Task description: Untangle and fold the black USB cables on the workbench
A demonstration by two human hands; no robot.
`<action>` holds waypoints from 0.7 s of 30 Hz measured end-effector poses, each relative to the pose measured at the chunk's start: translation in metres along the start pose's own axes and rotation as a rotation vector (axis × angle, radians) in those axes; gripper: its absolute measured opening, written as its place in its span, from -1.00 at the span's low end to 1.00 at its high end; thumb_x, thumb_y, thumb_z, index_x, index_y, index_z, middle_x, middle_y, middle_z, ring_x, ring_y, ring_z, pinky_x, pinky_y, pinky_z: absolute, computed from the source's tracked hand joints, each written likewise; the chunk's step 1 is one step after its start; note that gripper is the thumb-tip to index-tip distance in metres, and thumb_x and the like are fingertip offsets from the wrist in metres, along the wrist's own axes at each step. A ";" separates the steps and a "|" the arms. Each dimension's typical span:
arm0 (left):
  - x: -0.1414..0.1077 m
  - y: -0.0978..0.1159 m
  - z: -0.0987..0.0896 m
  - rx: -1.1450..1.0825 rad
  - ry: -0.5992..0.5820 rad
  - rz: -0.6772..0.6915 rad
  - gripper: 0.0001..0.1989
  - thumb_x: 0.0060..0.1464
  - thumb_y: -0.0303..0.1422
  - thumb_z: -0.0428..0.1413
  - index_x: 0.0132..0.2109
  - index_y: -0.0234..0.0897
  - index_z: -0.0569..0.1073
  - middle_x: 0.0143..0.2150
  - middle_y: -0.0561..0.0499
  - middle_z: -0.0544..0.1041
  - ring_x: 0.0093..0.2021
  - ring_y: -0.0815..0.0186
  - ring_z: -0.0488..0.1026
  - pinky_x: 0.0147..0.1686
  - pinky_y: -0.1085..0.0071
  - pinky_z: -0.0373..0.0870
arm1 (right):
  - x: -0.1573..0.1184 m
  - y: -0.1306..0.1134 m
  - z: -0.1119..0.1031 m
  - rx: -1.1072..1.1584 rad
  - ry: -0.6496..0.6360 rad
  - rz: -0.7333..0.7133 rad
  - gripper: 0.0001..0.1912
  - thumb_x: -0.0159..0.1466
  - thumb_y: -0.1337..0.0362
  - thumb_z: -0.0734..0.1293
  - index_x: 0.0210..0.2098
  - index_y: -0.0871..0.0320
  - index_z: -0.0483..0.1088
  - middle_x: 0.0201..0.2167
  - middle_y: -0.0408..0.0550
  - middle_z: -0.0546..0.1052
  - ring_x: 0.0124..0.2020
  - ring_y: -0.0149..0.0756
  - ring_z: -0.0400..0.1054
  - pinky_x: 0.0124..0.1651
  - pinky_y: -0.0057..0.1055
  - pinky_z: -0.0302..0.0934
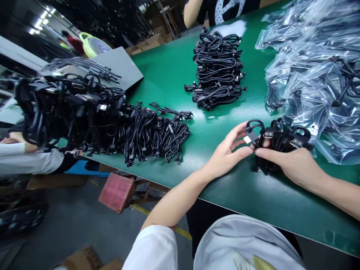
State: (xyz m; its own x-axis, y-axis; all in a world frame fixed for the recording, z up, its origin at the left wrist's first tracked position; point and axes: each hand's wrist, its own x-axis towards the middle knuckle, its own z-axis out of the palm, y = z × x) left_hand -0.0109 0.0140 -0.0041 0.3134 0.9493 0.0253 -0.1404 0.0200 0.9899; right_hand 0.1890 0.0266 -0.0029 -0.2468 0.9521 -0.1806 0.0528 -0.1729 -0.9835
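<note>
At the right front of the table, my right hand (299, 165) is wrapped round a bunch of coiled black USB cables (277, 140). Several metal plugs poke up from the top of the bunch. My left hand (229, 150) pinches one looped USB cable (254, 137) at the bunch's left side, its bright plug facing left. Both thumbs nearly meet between the cables. The fingers behind the bunch are partly hidden.
A neat stack of coiled cables (218, 71) lies farther back on the green table (165, 63). Clear plastic bags (312, 82) with cables fill the right side. A long heap of cables (92, 112) covers the left. A person (194, 11) is across the table.
</note>
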 end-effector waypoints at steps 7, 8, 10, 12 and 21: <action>0.000 0.007 0.002 -0.046 0.058 0.034 -0.35 0.17 -0.16 0.25 0.34 -0.07 0.24 0.22 -0.11 0.48 0.21 0.13 0.45 0.16 0.18 0.43 | -0.006 -0.014 0.009 -0.118 -0.104 -0.030 -0.76 0.08 0.02 0.54 -0.26 -0.11 0.60 -0.22 -0.14 0.65 -0.08 0.06 0.50 0.19 0.09 0.28; 0.001 0.007 0.002 -0.040 0.074 0.033 -0.38 0.15 -0.17 0.27 0.30 -0.11 0.28 0.15 -0.10 0.51 0.18 0.15 0.47 0.17 0.19 0.41 | -0.005 -0.013 0.008 -0.123 -0.111 -0.048 -0.80 0.09 0.04 0.53 -0.30 -0.11 0.59 -0.25 -0.16 0.65 -0.08 0.05 0.50 0.19 0.07 0.28; 0.001 0.007 0.002 -0.030 0.102 0.040 -0.43 0.10 -0.19 0.31 0.20 -0.16 0.34 0.05 -0.07 0.53 0.11 0.20 0.49 0.17 0.22 0.40 | -0.005 -0.010 0.007 -0.129 -0.118 -0.057 -0.85 0.10 0.07 0.54 -0.38 -0.09 0.56 -0.34 -0.18 0.61 -0.12 0.02 0.49 0.17 0.00 0.29; 0.000 0.007 0.003 -0.031 0.113 0.058 -0.50 0.08 -0.21 0.33 0.10 -0.18 0.36 0.05 -0.06 0.53 0.09 0.24 0.49 0.15 0.26 0.40 | -0.005 -0.004 0.004 -0.131 -0.116 -0.034 -0.82 0.09 0.07 0.55 -0.43 -0.04 0.53 -0.43 -0.18 0.58 -0.22 -0.04 0.48 0.07 -0.06 0.33; -0.002 0.008 0.004 0.228 0.059 0.204 -0.60 0.25 -0.22 0.17 0.18 -0.17 0.34 0.16 -0.14 0.50 0.19 0.16 0.43 0.23 0.16 0.35 | 0.002 0.011 -0.003 -0.070 -0.204 0.126 -0.72 0.10 0.03 0.56 -0.30 0.04 0.57 -0.35 -0.10 0.64 -0.26 -0.08 0.49 -0.09 -0.18 0.35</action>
State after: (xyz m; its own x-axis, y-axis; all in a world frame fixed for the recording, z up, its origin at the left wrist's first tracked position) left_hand -0.0091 0.0107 0.0048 0.2447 0.9431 0.2251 0.0215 -0.2374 0.9712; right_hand 0.1923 0.0275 -0.0138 -0.4238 0.8522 -0.3067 0.1607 -0.2625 -0.9515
